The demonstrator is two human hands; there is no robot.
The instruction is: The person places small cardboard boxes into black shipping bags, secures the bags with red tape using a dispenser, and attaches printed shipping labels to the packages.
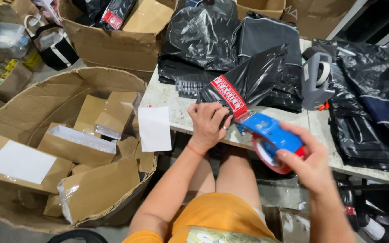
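My left hand (208,123) presses down on the near end of a black plastic parcel (253,76) lying on the white table (167,96). A strip of red-and-white tape (228,94) runs across that end of the parcel. My right hand (309,164) grips a blue tape dispenser (271,135) with a red roll, its front touching the parcel where the tape ends. The parcel slants up and to the right.
More black bags (203,36) are piled at the back and right of the table. A grey tape dispenser (316,81) stands upright beside the parcel. A large round cardboard bin (46,94) on the left holds several taped brown boxes. Open cartons stand behind it.
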